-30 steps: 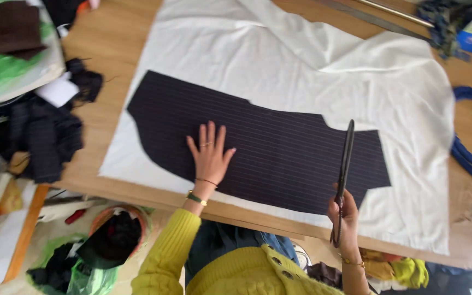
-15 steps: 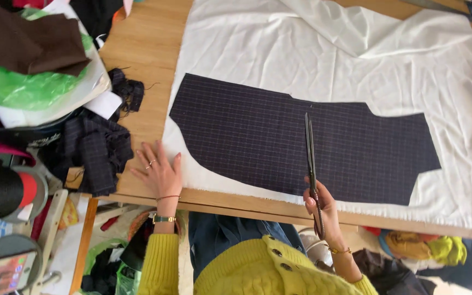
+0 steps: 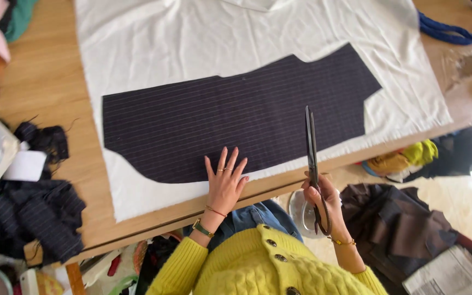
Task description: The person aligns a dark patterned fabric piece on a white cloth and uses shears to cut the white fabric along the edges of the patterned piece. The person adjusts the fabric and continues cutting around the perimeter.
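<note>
Wooden table [image 3: 45, 93] edge: left hand [image 3: 224, 183] flat on striped fabric [image 3: 219, 120], right hand [image 3: 319, 196] gripping scissors [image 3: 311, 147].

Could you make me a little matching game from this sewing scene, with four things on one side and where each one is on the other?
Things:
1. left hand
2. scissors
3. dark pinstriped piece
4. blue cord

Places:
A. top right corner of the table
B. flat on the lower edge of the dark piece
C. spread over the white cloth
D. held in the right hand, blades pointing away

Pairs: 1-B, 2-D, 3-C, 4-A
</note>
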